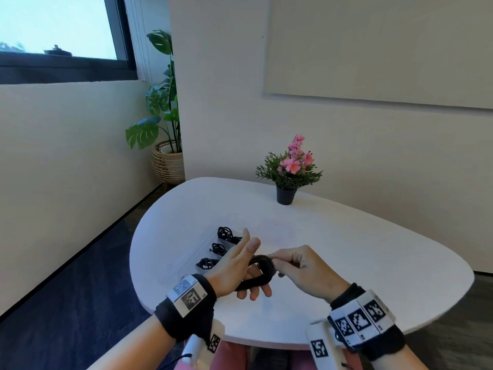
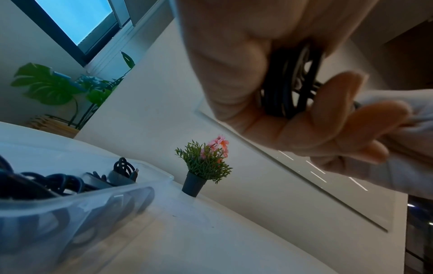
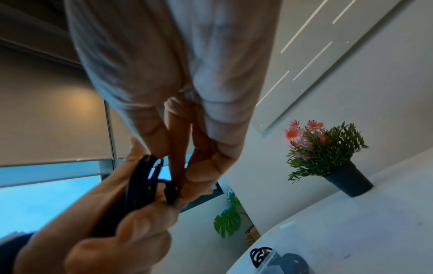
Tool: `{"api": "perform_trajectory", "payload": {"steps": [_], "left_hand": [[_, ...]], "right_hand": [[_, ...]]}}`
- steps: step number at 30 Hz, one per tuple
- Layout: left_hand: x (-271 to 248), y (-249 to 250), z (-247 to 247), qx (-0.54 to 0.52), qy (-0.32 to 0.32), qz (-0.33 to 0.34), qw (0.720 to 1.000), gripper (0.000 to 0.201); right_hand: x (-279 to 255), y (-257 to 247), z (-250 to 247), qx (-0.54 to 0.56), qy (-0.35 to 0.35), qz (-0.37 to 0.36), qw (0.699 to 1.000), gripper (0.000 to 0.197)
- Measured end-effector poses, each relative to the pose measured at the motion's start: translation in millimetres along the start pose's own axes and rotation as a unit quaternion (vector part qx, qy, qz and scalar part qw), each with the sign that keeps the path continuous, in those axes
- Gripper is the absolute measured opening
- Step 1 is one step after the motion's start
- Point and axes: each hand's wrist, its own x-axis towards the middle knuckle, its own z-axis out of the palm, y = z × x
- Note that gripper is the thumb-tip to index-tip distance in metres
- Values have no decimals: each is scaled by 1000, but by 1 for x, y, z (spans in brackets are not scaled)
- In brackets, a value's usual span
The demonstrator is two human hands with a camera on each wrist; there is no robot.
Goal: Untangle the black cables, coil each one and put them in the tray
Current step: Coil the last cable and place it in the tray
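A black cable coil [image 1: 262,271] is looped round the fingers of my left hand [image 1: 240,265], above the white table's near edge. Index finger and thumb point up; the lower fingers curl under the coil. My right hand [image 1: 301,265] pinches the cable's loose end at the top of the coil. The right wrist view shows the right fingertips [image 3: 187,178] on the plug [image 3: 172,194] beside the coil [image 3: 138,185]. In the left wrist view the coil [image 2: 286,89] lies against the left palm. A clear tray [image 1: 197,244] just left of my left hand holds three coiled black cables [image 1: 218,248].
A small black pot of pink flowers [image 1: 286,194] stands at the far side of the white table [image 1: 346,249]. A large leafy plant in a woven basket [image 1: 166,161] stands on the floor by the wall. The tray wall [image 2: 105,194] is close below my left wrist.
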Motion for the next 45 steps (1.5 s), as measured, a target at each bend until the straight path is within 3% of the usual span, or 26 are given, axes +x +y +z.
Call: {"api": "perform_trajectory", "payload": {"steps": [2, 5, 8, 13, 15, 19, 23, 26, 30, 33, 35, 37, 41, 44, 45], "left_hand": [[1, 1, 1, 12, 10, 2, 1000, 88], [0, 1, 2, 33, 18, -7, 999, 91], [1, -1, 7, 62, 4, 6, 998, 87], [2, -2, 13, 76, 4, 42, 996, 58], [3, -5, 9, 113, 18, 80, 990, 34], [8, -10, -1, 226, 75, 161, 958, 6], [10, -8, -2, 308, 139, 223, 915, 12], [9, -9, 0, 331, 146, 217, 907, 18], [7, -12, 0, 385, 128, 228, 885, 38], [5, -10, -1, 434, 102, 297, 844, 28], [7, -9, -6, 481, 81, 345, 802, 21], [10, -11, -10, 514, 66, 363, 774, 20], [10, -11, -11, 490, 57, 357, 793, 20], [15, -16, -12, 514, 66, 361, 776, 21], [17, -18, -11, 506, 71, 356, 783, 21]], "right_hand": [[-3, -6, 0, 43, -1, 6, 999, 38], [-5, -10, 4, 85, -10, 4, 996, 18], [1, 4, 11, 12, 88, 18, 996, 11], [6, 17, 8, 17, 135, 22, 990, 20], [4, 21, 3, 56, 154, 26, 986, 18], [3, 28, 3, 156, 165, 34, 973, 15], [4, 29, 6, 286, 181, 38, 940, 22], [3, 29, 7, 353, 149, 65, 921, 34], [2, 32, 6, 380, 121, 99, 912, 26], [1, 37, 5, 351, 105, 135, 921, 26], [1, 39, 4, 324, 96, 158, 928, 29], [2, 41, 3, 317, 90, 174, 928, 31], [3, 41, 4, 310, 89, 187, 928, 31], [3, 42, 5, 307, 89, 188, 929, 24], [3, 42, 6, 314, 89, 184, 927, 21]]}}
